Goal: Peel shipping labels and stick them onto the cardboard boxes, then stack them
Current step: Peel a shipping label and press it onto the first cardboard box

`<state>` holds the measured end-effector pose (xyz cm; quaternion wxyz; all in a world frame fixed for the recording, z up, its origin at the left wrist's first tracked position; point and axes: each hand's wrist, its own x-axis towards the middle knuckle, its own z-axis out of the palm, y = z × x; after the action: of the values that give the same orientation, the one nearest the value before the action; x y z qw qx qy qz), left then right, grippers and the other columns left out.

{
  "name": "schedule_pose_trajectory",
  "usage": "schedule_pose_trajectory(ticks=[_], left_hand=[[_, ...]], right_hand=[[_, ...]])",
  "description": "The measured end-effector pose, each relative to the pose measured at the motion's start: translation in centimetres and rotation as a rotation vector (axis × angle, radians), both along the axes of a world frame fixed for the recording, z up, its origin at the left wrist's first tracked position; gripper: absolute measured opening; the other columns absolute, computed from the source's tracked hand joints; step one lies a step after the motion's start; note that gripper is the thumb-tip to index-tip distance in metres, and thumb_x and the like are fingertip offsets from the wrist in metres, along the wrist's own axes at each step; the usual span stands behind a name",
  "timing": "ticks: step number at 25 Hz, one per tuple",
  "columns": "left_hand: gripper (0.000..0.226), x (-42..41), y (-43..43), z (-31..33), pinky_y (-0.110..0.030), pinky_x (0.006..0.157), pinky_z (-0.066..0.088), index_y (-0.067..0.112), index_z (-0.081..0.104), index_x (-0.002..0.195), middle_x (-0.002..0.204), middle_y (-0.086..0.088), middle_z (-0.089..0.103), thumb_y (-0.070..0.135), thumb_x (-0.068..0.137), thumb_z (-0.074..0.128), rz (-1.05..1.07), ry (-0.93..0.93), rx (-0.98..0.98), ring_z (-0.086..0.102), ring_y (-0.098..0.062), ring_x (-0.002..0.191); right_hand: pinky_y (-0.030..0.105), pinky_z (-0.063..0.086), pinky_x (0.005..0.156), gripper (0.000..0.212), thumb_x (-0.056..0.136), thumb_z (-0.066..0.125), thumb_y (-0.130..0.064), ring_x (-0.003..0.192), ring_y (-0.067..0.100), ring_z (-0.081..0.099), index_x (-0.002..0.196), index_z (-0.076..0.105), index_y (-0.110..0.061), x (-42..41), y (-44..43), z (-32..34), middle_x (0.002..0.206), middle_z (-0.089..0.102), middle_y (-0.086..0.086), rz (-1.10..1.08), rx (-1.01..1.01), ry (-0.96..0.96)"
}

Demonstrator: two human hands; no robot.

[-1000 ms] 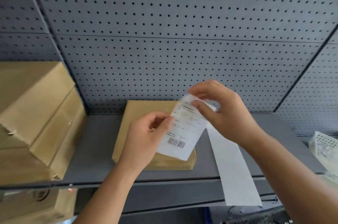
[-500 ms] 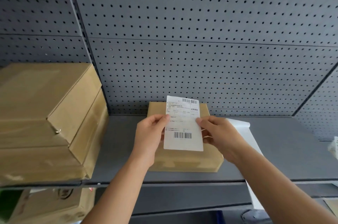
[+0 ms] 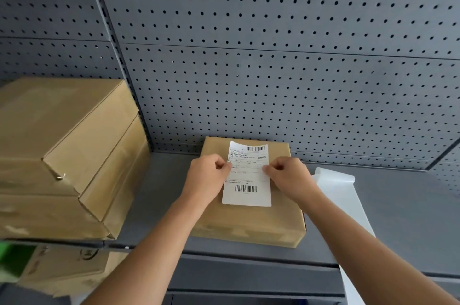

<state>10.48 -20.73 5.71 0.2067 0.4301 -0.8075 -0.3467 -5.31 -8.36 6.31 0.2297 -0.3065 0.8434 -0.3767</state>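
A flat cardboard box (image 3: 251, 224) lies on the grey shelf (image 3: 398, 217) against the pegboard. A white shipping label (image 3: 247, 180) with two barcodes lies lengthwise on the box top; its far left corner curls up slightly. My left hand (image 3: 207, 177) pinches the label's left edge, and my right hand (image 3: 290, 175) pinches its right edge at the same height. Both hands rest on the box top. A strip of white backing paper (image 3: 341, 195) lies on the shelf to the right of the box and hangs over the front edge.
Two stacked cardboard boxes (image 3: 64, 155) stand at the left end of the shelf. More cardboard boxes (image 3: 64, 270) and something green sit on the level below. The grey pegboard wall (image 3: 273, 56) closes off the back.
The label was pulled off the backing strip, turned upright between both hands, then lowered onto the box top. The backing strip now lies on the shelf at the right.
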Motion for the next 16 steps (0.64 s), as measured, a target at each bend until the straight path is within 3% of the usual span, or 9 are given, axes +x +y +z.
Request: schedule_pose_trajectory(ticks=[2, 5, 9, 12, 16], left_hand=[[0.027, -0.3, -0.2, -0.3, -0.033, 0.059, 0.055, 0.008, 0.07, 0.08, 0.076, -0.001, 0.073, 0.03, 0.095, 0.065, -0.009, -0.053, 0.0, 0.071, -0.023, 0.073], [0.027, -0.6, -0.3, -0.7, -0.041, 0.058, 0.055, 0.006, 0.067, 0.077, 0.075, -0.007, 0.072, 0.028, 0.093, 0.066, -0.023, -0.126, -0.044, 0.067, -0.031, 0.067], [0.028, -1.1, -0.3, -0.7, -0.037, 0.052, 0.047, 0.0, 0.065, 0.081, 0.079, -0.015, 0.072, 0.025, 0.094, 0.064, -0.042, -0.217, -0.115, 0.049, -0.022, 0.056], [0.026, -1.2, -0.2, -0.2, -0.037, 0.058, 0.052, 0.003, 0.065, 0.085, 0.081, -0.011, 0.069, 0.027, 0.095, 0.063, -0.067, -0.3, -0.145, 0.061, -0.026, 0.063], [0.025, -1.2, -0.4, -0.4, -0.039, 0.062, 0.054, 0.004, 0.063, 0.087, 0.081, -0.008, 0.068, 0.027, 0.095, 0.064, -0.071, -0.317, -0.163, 0.063, -0.026, 0.066]], right_hand=[[0.028, 0.046, 0.059, 0.023, 0.093, 0.062, -0.028, 0.063, 0.014, 0.056, 0.084, 0.068, -0.008, -0.2, -0.2, -0.3, 0.078, 0.07, 0.003, 0.028, 0.047, 0.061], [0.035, 0.054, 0.066, 0.022, 0.091, 0.062, -0.029, 0.069, 0.021, 0.062, 0.084, 0.067, -0.009, -0.2, -0.5, -0.6, 0.081, 0.073, 0.006, 0.043, 0.09, 0.123], [0.039, 0.057, 0.07, 0.019, 0.089, 0.061, -0.029, 0.08, 0.028, 0.068, 0.083, 0.065, -0.011, -0.1, -0.7, -1.0, 0.081, 0.072, 0.006, 0.073, 0.155, 0.172], [0.035, 0.055, 0.066, 0.015, 0.087, 0.06, -0.026, 0.077, 0.027, 0.068, 0.075, 0.06, -0.017, 0.1, -0.9, -1.0, 0.078, 0.071, 0.003, 0.098, 0.195, 0.229], [0.035, 0.054, 0.063, 0.016, 0.084, 0.06, -0.026, 0.075, 0.029, 0.066, 0.072, 0.055, -0.017, 0.1, -1.2, -1.5, 0.078, 0.069, 0.006, 0.107, 0.224, 0.294]])
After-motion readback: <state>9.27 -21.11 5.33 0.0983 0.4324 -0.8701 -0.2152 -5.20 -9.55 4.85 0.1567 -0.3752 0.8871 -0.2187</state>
